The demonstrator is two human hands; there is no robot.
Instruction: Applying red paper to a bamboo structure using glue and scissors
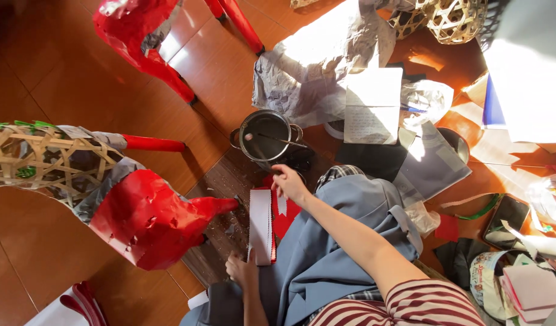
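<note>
My left hand [241, 270] grips the near end of a long white paper strip [260, 223] with a red backing and jagged edges, which lies over my lap. My right hand [289, 183] reaches out on a bare arm from a striped sleeve and pinches a small white paper piece [282, 204] just beside the strip's far end. A red paper sheet [288, 218] lies under that hand. Grey-blue cloth [326, 253] covers my legs.
A small metal pot [264, 134] with a stick in it stands beyond my right hand. At left is a woven bamboo frame [42, 158] partly covered in red paper [148, 220]. Crumpled grey paper [314, 60], an open notebook [372, 105], a phone [509, 220] and woven baskets [456, 19] lie around.
</note>
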